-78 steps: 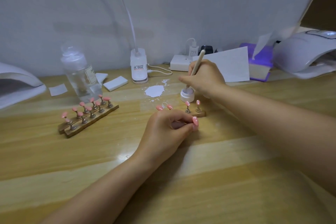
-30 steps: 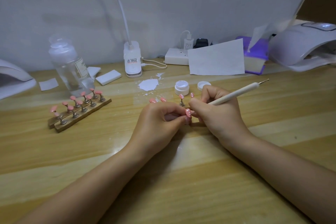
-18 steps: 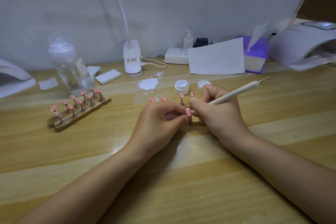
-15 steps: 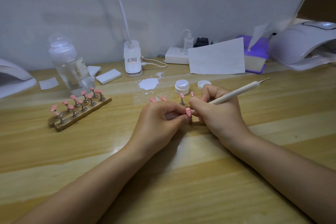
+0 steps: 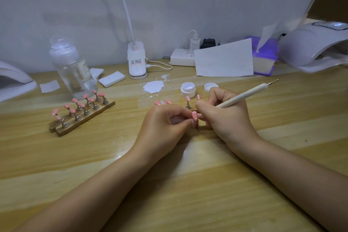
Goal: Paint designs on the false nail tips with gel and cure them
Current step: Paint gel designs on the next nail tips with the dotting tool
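Since dipping, my right hand (image 5: 228,117) pinches the dotting pen (image 5: 243,96) against the tip (image 5: 194,115) my left hand (image 5: 165,124) pinches: dotting underway.

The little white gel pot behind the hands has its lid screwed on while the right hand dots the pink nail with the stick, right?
Not quite. In the head view the little white gel pot is open; its lid lies beside it on the table. The rest holds: the right hand grips the stick at the pink nail pinched by the left hand.
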`<control>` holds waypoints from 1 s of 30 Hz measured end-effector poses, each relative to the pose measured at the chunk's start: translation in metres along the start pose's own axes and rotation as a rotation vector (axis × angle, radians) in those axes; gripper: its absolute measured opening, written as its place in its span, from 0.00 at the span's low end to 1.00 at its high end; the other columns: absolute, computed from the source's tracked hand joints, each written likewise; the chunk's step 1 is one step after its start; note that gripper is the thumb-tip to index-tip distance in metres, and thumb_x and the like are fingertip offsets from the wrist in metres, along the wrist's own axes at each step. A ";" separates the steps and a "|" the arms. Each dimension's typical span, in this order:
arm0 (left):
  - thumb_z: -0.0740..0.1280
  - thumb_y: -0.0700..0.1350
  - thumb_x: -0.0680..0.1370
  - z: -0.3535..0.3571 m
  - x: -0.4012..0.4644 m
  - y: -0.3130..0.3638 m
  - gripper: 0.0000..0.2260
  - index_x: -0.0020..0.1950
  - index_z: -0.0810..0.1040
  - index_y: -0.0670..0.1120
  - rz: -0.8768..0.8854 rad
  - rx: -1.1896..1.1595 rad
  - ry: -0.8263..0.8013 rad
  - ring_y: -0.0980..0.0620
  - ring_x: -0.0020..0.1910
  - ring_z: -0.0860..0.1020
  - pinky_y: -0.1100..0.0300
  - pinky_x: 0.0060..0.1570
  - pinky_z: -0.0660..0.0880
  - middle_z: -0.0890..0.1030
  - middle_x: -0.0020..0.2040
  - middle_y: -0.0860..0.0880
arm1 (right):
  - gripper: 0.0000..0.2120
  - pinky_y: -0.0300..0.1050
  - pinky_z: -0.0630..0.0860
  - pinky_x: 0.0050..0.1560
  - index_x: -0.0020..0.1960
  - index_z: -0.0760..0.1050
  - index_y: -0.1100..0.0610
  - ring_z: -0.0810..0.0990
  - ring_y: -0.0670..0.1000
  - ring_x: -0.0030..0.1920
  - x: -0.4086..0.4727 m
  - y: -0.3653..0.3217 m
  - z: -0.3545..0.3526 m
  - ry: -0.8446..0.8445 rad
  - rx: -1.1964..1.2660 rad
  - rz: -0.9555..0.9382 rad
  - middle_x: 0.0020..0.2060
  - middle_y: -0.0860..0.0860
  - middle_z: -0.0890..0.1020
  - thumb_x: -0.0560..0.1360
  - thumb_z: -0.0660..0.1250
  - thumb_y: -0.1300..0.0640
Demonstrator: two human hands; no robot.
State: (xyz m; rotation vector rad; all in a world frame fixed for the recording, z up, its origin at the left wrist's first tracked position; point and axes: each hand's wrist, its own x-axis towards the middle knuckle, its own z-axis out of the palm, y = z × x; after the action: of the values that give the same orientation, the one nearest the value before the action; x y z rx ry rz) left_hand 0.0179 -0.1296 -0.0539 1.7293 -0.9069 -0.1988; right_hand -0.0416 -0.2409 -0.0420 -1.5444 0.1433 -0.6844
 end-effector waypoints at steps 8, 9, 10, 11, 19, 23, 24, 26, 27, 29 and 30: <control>0.71 0.34 0.70 0.000 0.000 0.001 0.07 0.39 0.82 0.46 0.007 0.016 0.004 0.69 0.34 0.78 0.77 0.38 0.69 0.81 0.34 0.59 | 0.19 0.30 0.68 0.22 0.26 0.59 0.59 0.69 0.40 0.16 0.000 0.001 0.000 0.018 -0.011 0.000 0.14 0.44 0.66 0.67 0.62 0.74; 0.71 0.34 0.70 0.000 0.000 0.002 0.07 0.39 0.82 0.46 0.009 0.020 0.004 0.69 0.34 0.77 0.77 0.38 0.69 0.81 0.34 0.59 | 0.19 0.30 0.67 0.21 0.26 0.59 0.59 0.69 0.40 0.16 0.000 0.001 0.000 0.018 -0.007 0.002 0.14 0.44 0.66 0.67 0.62 0.75; 0.71 0.34 0.70 0.000 -0.001 0.002 0.07 0.39 0.82 0.46 0.011 0.021 0.004 0.69 0.33 0.77 0.77 0.38 0.69 0.82 0.34 0.58 | 0.19 0.29 0.66 0.21 0.26 0.60 0.59 0.69 0.40 0.16 0.000 0.001 0.000 0.017 -0.006 0.002 0.14 0.44 0.66 0.67 0.62 0.75; 0.71 0.34 0.70 0.000 -0.001 0.002 0.07 0.39 0.82 0.45 0.011 0.020 0.003 0.69 0.34 0.77 0.77 0.38 0.69 0.82 0.35 0.58 | 0.19 0.29 0.66 0.21 0.26 0.60 0.59 0.69 0.40 0.16 0.000 0.001 0.000 0.015 -0.007 0.001 0.14 0.44 0.66 0.67 0.62 0.75; 0.71 0.34 0.70 0.000 -0.001 0.001 0.08 0.39 0.82 0.47 -0.002 0.007 -0.004 0.66 0.37 0.79 0.74 0.40 0.72 0.82 0.36 0.57 | 0.19 0.29 0.66 0.21 0.26 0.60 0.59 0.69 0.40 0.16 0.000 0.001 -0.001 0.010 -0.019 -0.005 0.13 0.44 0.67 0.67 0.62 0.75; 0.71 0.34 0.70 0.000 0.000 0.001 0.06 0.40 0.83 0.45 0.004 0.023 0.004 0.68 0.36 0.78 0.77 0.40 0.70 0.82 0.36 0.56 | 0.19 0.30 0.67 0.21 0.26 0.60 0.59 0.69 0.40 0.16 0.000 0.001 -0.001 0.012 -0.022 -0.004 0.14 0.45 0.67 0.67 0.62 0.75; 0.71 0.34 0.70 0.000 -0.001 0.001 0.06 0.40 0.83 0.44 0.007 0.028 0.003 0.68 0.36 0.78 0.77 0.40 0.69 0.82 0.36 0.56 | 0.19 0.29 0.66 0.21 0.26 0.60 0.59 0.69 0.40 0.16 0.000 0.001 -0.001 0.013 -0.023 -0.005 0.14 0.45 0.66 0.67 0.62 0.75; 0.71 0.34 0.70 0.000 -0.001 0.001 0.05 0.40 0.83 0.43 0.012 0.036 0.000 0.69 0.35 0.78 0.78 0.39 0.68 0.82 0.36 0.56 | 0.19 0.29 0.66 0.21 0.26 0.60 0.59 0.70 0.40 0.17 0.000 0.001 -0.001 0.014 -0.013 -0.002 0.14 0.44 0.66 0.67 0.62 0.75; 0.71 0.34 0.70 0.000 0.000 0.001 0.04 0.41 0.83 0.42 0.011 0.037 -0.002 0.69 0.35 0.78 0.78 0.39 0.68 0.82 0.36 0.56 | 0.19 0.29 0.66 0.21 0.26 0.60 0.59 0.70 0.40 0.17 0.000 0.001 -0.001 0.013 -0.011 0.001 0.14 0.44 0.66 0.68 0.62 0.75; 0.71 0.34 0.70 0.000 0.000 0.001 0.04 0.41 0.83 0.43 0.010 0.035 0.001 0.68 0.35 0.78 0.77 0.39 0.69 0.82 0.36 0.56 | 0.19 0.29 0.66 0.21 0.26 0.60 0.59 0.70 0.39 0.17 0.000 0.001 0.000 0.016 -0.014 0.001 0.13 0.45 0.67 0.68 0.62 0.75; 0.71 0.34 0.70 0.000 0.000 0.001 0.05 0.40 0.83 0.43 0.008 0.033 0.002 0.68 0.35 0.78 0.77 0.39 0.69 0.82 0.36 0.56 | 0.19 0.29 0.66 0.21 0.26 0.60 0.59 0.70 0.39 0.17 0.000 0.000 0.000 0.019 -0.015 0.001 0.13 0.45 0.67 0.67 0.62 0.75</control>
State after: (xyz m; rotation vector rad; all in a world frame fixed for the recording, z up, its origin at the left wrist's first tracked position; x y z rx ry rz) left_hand 0.0175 -0.1291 -0.0530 1.7553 -0.9202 -0.1772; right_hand -0.0418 -0.2412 -0.0425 -1.5524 0.1633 -0.6985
